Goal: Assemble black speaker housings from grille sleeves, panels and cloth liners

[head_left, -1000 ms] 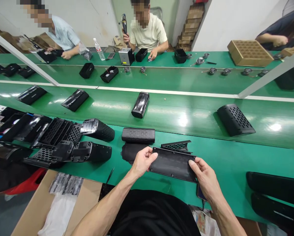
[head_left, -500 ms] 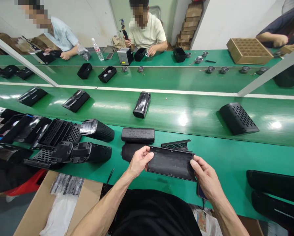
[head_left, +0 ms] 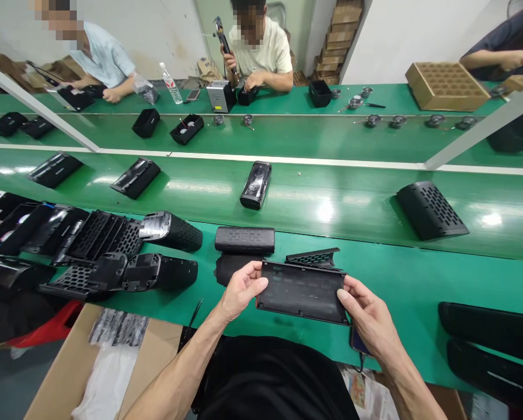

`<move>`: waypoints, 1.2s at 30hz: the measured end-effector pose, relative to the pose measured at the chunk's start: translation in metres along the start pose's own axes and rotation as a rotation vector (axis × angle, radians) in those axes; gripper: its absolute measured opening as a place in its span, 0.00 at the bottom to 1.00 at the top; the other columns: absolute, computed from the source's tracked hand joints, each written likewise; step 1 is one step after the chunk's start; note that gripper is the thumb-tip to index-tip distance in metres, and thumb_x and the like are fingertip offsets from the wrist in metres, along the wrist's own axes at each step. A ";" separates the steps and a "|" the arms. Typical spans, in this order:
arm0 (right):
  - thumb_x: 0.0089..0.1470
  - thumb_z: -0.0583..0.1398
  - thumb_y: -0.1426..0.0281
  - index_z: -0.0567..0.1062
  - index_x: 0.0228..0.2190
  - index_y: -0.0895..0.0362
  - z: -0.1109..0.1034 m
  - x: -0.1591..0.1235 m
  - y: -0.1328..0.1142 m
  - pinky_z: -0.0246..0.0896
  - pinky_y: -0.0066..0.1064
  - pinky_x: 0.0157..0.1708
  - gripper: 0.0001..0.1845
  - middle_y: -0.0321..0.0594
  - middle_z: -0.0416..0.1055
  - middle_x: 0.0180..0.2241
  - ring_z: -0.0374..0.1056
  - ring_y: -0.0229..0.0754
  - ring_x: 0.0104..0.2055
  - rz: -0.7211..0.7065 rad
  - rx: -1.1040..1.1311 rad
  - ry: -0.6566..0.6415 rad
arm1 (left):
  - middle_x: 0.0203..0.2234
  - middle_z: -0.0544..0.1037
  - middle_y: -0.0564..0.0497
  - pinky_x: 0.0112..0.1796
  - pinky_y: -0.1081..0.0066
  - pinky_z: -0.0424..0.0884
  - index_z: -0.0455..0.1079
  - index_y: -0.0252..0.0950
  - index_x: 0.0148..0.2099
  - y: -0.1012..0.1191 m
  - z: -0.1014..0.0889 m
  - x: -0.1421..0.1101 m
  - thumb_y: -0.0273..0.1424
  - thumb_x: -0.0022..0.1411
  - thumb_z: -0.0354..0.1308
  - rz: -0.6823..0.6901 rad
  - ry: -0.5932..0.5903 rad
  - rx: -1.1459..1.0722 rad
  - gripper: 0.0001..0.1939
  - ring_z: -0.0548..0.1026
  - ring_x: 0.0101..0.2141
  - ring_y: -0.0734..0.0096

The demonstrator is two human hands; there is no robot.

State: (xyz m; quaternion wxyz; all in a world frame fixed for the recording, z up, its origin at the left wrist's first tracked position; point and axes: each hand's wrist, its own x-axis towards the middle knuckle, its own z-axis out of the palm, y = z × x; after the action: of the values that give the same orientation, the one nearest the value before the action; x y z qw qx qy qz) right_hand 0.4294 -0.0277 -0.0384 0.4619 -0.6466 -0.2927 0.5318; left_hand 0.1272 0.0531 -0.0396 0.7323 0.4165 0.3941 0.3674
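I hold a flat black rectangular plastic panel (head_left: 303, 291) just above the green bench near my body. My left hand (head_left: 239, 290) grips its left end with the fingers curled round the edge. My right hand (head_left: 366, 318) holds its right end, thumb on top. Just behind the panel lie a black perforated grille piece (head_left: 314, 257), a black speaker body (head_left: 244, 239) and a dark fabric piece (head_left: 229, 268).
Several black housings and grilles (head_left: 108, 251) are piled at the left. On the green conveyor (head_left: 331, 192) lie a speaker (head_left: 256, 185) and a perforated cover (head_left: 432, 210). Long black parts (head_left: 489, 338) lie at the right. Three people work across the belt. A cardboard box (head_left: 99, 361) sits below left.
The panel has shifted slightly left and tilted flatter toward me in both hands. Things on the conveyor have drifted a little to the right.
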 end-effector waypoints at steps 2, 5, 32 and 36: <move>0.54 0.73 0.53 0.81 0.53 0.51 0.000 0.001 0.000 0.69 0.32 0.49 0.28 0.40 0.81 0.46 0.74 0.45 0.47 -0.001 0.030 -0.020 | 0.43 0.82 0.44 0.47 0.65 0.73 0.74 0.36 0.56 -0.001 -0.002 -0.001 0.38 0.65 0.69 0.005 -0.030 -0.038 0.21 0.78 0.43 0.62; 0.54 0.73 0.53 0.81 0.53 0.50 0.001 0.002 0.000 0.69 0.33 0.49 0.28 0.41 0.82 0.48 0.75 0.46 0.48 0.023 0.085 -0.015 | 0.44 0.82 0.44 0.48 0.65 0.73 0.74 0.36 0.56 -0.002 -0.003 -0.001 0.36 0.65 0.69 -0.001 -0.034 -0.066 0.20 0.79 0.44 0.63; 0.51 0.74 0.54 0.84 0.50 0.47 0.023 0.005 -0.018 0.74 0.38 0.47 0.26 0.41 0.83 0.48 0.78 0.50 0.46 0.133 0.262 -0.040 | 0.29 0.77 0.52 0.18 0.77 0.66 0.76 0.34 0.53 0.003 0.006 0.004 0.44 0.62 0.70 -0.114 0.116 -0.215 0.23 0.69 0.20 0.78; 0.50 0.74 0.54 0.84 0.49 0.48 0.033 0.002 -0.030 0.76 0.42 0.43 0.26 0.43 0.84 0.44 0.80 0.53 0.42 0.176 0.314 -0.047 | 0.35 0.80 0.46 0.25 0.73 0.71 0.75 0.34 0.58 0.009 0.006 0.001 0.54 0.63 0.65 -0.037 0.018 -0.382 0.32 0.75 0.27 0.71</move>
State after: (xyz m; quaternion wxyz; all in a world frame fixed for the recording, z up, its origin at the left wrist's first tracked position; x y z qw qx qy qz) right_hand 0.4018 -0.0041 -0.0120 0.5019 -0.5769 -0.1589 0.6245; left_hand 0.1311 0.0554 -0.0294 0.8012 0.2591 0.3313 0.4256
